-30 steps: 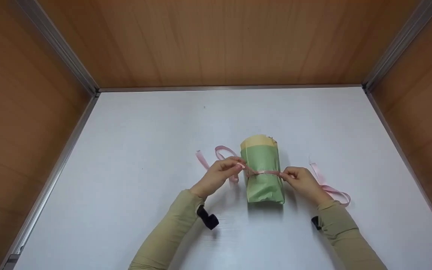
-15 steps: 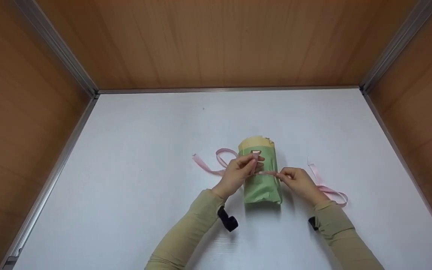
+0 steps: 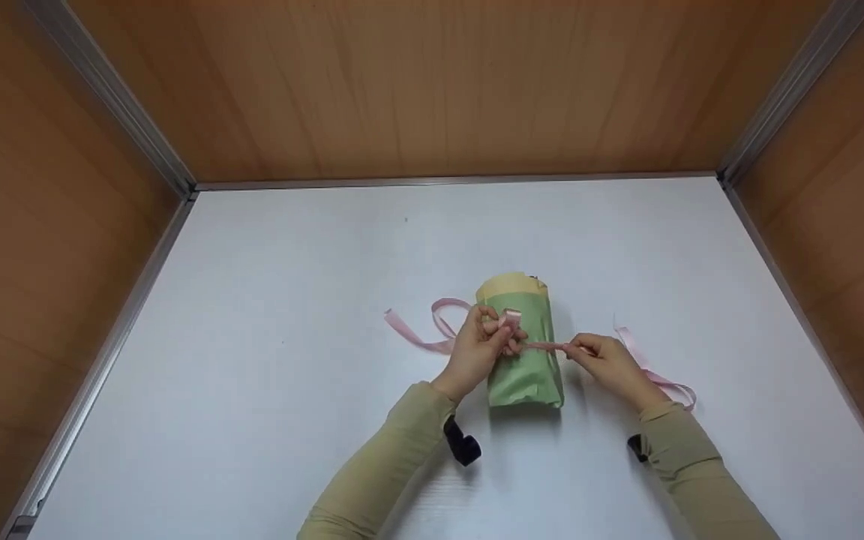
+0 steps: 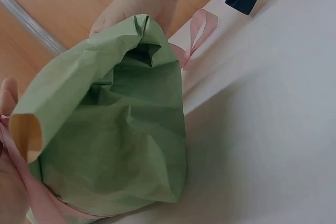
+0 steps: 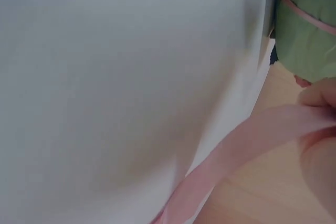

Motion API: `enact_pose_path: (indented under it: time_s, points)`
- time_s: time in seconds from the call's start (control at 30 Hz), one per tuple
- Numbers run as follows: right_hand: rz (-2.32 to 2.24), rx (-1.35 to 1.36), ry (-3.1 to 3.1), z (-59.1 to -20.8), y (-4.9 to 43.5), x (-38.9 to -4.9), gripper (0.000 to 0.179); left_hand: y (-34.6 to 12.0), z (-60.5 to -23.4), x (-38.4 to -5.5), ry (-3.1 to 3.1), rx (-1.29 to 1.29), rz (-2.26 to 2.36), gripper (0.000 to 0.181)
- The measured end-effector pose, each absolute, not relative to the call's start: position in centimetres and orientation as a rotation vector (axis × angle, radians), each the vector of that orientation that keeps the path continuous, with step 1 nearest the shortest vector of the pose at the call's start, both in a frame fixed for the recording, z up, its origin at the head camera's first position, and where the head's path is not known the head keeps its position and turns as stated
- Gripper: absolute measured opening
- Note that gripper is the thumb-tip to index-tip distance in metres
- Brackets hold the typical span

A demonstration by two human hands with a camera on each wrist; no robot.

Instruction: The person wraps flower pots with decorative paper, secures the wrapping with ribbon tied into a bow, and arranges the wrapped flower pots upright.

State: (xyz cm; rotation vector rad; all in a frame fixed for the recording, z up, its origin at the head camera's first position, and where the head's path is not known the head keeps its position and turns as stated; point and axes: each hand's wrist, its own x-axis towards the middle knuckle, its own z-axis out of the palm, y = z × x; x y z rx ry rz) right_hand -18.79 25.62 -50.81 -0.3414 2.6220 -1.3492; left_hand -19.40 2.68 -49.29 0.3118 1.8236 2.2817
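A package wrapped in green paper (image 3: pixel 526 382) with a pale yellow band at its far end lies on the table; its folded near end fills the left wrist view. Pink ribbon (image 3: pixel 544 346) runs across its middle. My left hand (image 3: pixel 475 346), over the package's left side, pinches a small loop of the ribbon between thumb and fingers. To the right of the package, my right hand (image 3: pixel 606 364) pinches the ribbon and draws it out from the middle. In the right wrist view a length of ribbon (image 5: pixel 236 145) trails from my right thumb and finger.
A white table (image 3: pixel 289 300) carries the package, walled by wood panels (image 3: pixel 447 90) at the back and sides. One ribbon tail (image 3: pixel 409 334) curls on the table left of the package. Another tail (image 3: pixel 676 388) lies beyond my right wrist.
My left hand has moved right from the package's left edge to over its middle, now with a ribbon loop in its fingers. My right hand shifts slightly right, still gripping ribbon.
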Motion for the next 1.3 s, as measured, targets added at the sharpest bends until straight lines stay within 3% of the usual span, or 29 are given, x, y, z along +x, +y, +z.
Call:
enact_pose_path:
  time_s: [0.17, 0.6, 0.83, 0.93, 1.07, 1.3]
  points:
    - [-1.336, -0.319, 2.638, -50.3, 26.1, -18.9, 0.027, 2.4, -49.2, -19.7, 1.86, 0.278, 2.254, 0.003]
    - [-1.198, -0.257, 2.671, -49.8, 28.3, -19.1, 0.029, 2.9, -48.9, -19.5, 1.805, 0.21, 2.303, 0.013]
    - [-0.941, -0.053, 2.628, -49.6, 31.0, -18.3, 0.076, 3.0, -48.7, -19.2, 1.888, 0.169, 2.217, 0.014]
    - [-0.829, -0.014, 2.599, -49.7, 31.5, -18.0, 0.084, 2.9, -48.6, -19.3, 1.934, 0.177, 2.167, 0.016]
    - [-0.757, -0.116, 2.63, -50.3, 31.8, -17.7, 0.076, 2.7, -48.4, -19.4, 1.947, 0.161, 2.126, 0.017]
    - [-0.846, -0.398, 2.702, -51.0, 32.3, -17.9, 0.025, 2.7, -48.5, -19.4, 1.879, 0.151, 2.18, 0.01]
